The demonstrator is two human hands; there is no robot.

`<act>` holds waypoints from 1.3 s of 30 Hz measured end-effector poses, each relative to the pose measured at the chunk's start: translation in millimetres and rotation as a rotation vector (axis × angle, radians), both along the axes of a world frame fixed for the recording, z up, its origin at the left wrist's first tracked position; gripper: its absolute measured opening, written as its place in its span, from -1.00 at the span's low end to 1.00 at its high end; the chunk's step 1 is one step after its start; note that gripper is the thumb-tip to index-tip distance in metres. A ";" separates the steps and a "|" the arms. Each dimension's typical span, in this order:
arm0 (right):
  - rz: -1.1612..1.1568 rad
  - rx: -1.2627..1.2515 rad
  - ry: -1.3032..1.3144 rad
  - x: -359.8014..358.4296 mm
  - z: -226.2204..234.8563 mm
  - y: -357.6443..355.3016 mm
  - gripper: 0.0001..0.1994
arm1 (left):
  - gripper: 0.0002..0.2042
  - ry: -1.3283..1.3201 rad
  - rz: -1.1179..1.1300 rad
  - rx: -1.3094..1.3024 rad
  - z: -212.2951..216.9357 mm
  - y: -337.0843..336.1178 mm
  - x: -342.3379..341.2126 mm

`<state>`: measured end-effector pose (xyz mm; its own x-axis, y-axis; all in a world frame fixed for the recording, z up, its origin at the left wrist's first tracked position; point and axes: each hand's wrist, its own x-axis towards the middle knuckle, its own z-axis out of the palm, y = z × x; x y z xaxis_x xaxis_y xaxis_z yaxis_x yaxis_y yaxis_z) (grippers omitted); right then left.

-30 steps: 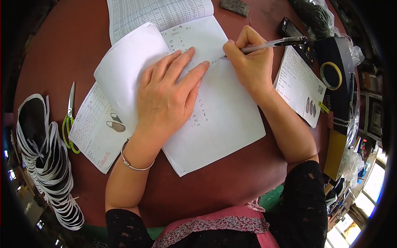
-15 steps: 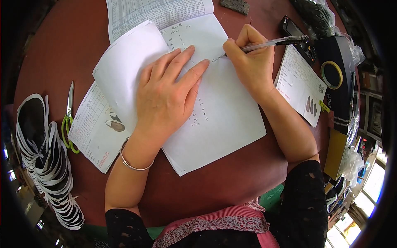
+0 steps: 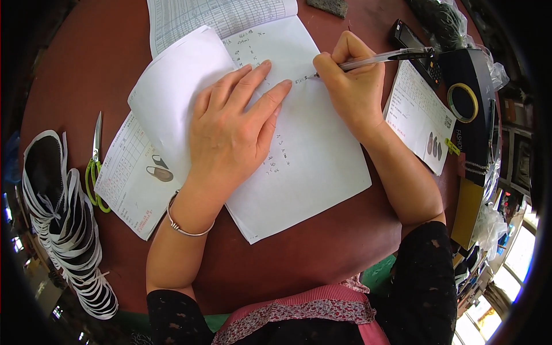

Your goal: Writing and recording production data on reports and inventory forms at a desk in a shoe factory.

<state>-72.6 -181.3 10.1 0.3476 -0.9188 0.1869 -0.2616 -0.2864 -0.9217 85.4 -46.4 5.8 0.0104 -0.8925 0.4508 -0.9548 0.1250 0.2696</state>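
Observation:
A stack of white paper sheets [image 3: 310,167] with handwriting on it lies in front of me. My left hand [image 3: 236,121] rests flat on it, fingers stretched out, beside a folded-back sheet [image 3: 172,86]. My right hand [image 3: 356,86] grips a clear-barrelled pen [image 3: 391,56] with a dark cap end. The pen's tip touches the paper just right of my left index finger, at the end of a short written line. Under the folded sheet, a printed form with shoe pictures [image 3: 132,178] sticks out to the left.
Green-handled scissors [image 3: 93,178] and a bundle of black pieces with white edging [image 3: 63,230] lie left. At the right are another printed sheet [image 3: 417,115], a black keypad device [image 3: 417,52], a tape roll [image 3: 462,103] and a dark box [image 3: 474,144]. A grey block [image 3: 328,7] lies at the back.
The handwritten line under the pen has grown a little longer. My right hand and the pen have shifted slightly to the right; my left hand stays in place.

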 end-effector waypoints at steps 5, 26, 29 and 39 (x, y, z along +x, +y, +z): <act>0.023 0.027 -0.011 -2.7 -2.2 0.0 -0.67 | -0.71 0.001 -0.003 -0.016 -1.2 -0.3 -0.5; 0.044 -0.043 0.024 -0.6 -2.7 16.2 -0.61 | -0.72 0.162 0.020 -0.186 -15.3 2.9 -5.0; 0.055 -0.076 -0.025 -4.7 -3.9 13.8 -0.60 | -0.74 0.158 0.014 -0.188 -17.3 2.4 -5.9; 0.054 -0.024 -0.017 -6.4 -7.9 9.4 -0.60 | -0.75 0.183 -0.002 -0.196 -20.5 0.2 -7.3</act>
